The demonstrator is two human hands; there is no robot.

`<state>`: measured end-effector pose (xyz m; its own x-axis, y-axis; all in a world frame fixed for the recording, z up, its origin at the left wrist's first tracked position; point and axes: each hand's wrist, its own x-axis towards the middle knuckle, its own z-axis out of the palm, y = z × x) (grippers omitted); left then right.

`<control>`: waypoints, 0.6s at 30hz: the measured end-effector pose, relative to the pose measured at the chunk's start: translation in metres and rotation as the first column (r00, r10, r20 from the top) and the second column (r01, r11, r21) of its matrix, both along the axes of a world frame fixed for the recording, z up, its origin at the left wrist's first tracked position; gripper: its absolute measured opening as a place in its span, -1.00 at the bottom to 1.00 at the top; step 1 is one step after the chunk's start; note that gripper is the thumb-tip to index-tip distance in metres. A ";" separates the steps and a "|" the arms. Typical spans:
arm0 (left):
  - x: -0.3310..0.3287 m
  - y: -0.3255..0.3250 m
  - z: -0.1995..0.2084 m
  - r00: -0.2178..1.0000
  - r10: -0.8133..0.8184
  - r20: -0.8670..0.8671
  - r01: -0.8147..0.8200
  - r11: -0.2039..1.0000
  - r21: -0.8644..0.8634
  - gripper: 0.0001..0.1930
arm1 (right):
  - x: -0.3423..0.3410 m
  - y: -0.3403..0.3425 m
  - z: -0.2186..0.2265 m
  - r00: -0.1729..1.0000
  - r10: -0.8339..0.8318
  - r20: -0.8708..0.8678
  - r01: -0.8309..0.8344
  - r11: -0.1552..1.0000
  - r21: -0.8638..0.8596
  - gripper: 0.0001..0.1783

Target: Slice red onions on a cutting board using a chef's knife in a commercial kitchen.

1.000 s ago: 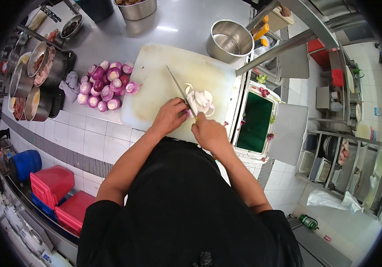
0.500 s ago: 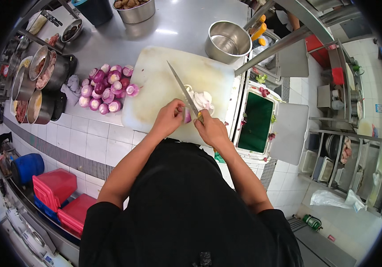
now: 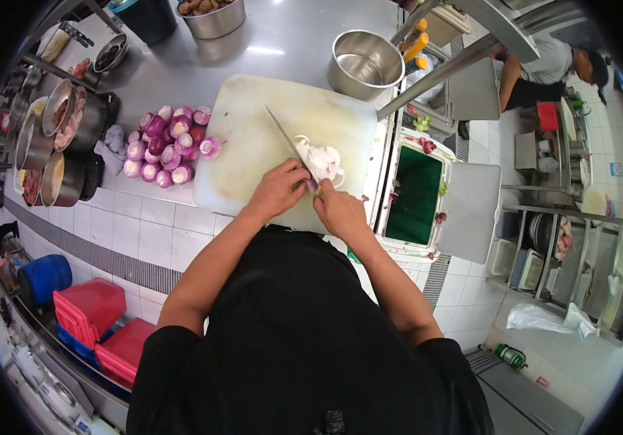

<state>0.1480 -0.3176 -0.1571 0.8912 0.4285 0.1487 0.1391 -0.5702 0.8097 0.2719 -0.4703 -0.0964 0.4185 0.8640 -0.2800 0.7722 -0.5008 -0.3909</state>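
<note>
A white cutting board lies on the steel table in front of me. My right hand is closed round the handle of a kitchen knife, whose long blade points away and to the left. Close to the blade's left side, my left hand curls its fingers on a piece of purple onion, mostly hidden under the fingertips. Sliced onion lies in a pale heap just right of the blade. Left of the board sits a pile of peeled purple onions.
An open steel pot stands behind the board's far right corner. Right of the board is a bin with a green inside, onion scraps on its rim. Steel pots of food stand at the left. A person is at the far right.
The knife and both hands have come together over the onion piece. More slices lie in the heap. A person has come into view at the upper right.
</note>
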 end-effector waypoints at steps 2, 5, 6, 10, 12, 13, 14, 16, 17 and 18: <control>-0.006 0.000 -0.004 1.000 0.007 0.011 -0.007 1.000 -0.002 -0.78 | 0.000 0.009 0.020 0.999 0.027 0.020 -0.027 1.000 -0.015 -0.69; -0.006 0.002 -0.006 0.999 0.023 0.024 -0.024 0.998 0.056 -0.79 | -0.005 -0.007 0.037 0.999 0.027 -0.027 -0.029 0.996 -0.088 -0.70; -0.004 0.000 -0.002 0.999 0.027 0.018 -0.028 0.999 0.031 -0.80 | -0.008 -0.010 0.022 0.999 -0.015 -0.038 0.012 0.996 -0.090 -0.70; -0.004 0.000 -0.002 0.999 0.021 0.027 -0.021 1.000 0.011 -0.81 | -0.004 0.005 0.006 1.000 0.006 -0.021 -0.006 1.000 -0.007 -0.68; -0.008 0.001 -0.006 0.999 0.027 0.036 -0.028 0.999 0.046 -0.81 | -0.001 0.007 0.039 0.998 0.061 -0.032 -0.062 0.997 -0.041 -0.68; -0.007 0.002 -0.008 0.998 0.028 0.050 -0.033 0.996 0.082 -0.82 | -0.003 0.006 0.035 0.998 0.061 -0.030 -0.062 0.997 -0.039 -0.68; -0.006 0.004 -0.009 0.998 0.029 0.052 -0.034 0.996 0.084 -0.82 | -0.008 0.003 0.024 0.999 0.014 -0.050 -0.017 0.998 -0.064 -0.69; -0.005 0.001 -0.006 0.997 0.059 0.041 -0.059 0.998 -0.013 -0.82 | -0.015 0.004 -0.002 0.997 -0.056 -0.055 0.056 0.998 -0.008 -0.69; -0.004 0.001 -0.005 0.998 0.058 0.039 -0.058 0.998 -0.011 -0.82 | -0.010 0.005 -0.008 0.997 -0.057 -0.057 0.057 0.998 -0.007 -0.69; -0.005 0.002 -0.006 0.997 0.060 0.043 -0.061 0.998 0.012 -0.82 | -0.008 0.013 0.004 1.000 -0.020 -0.023 0.019 1.000 -0.012 -0.69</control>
<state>0.1432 -0.3152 -0.1628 0.8564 0.4792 0.1921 0.1392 -0.5725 0.8080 0.2642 -0.4573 -0.0928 0.4284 0.8524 -0.2999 0.7530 -0.5202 -0.4030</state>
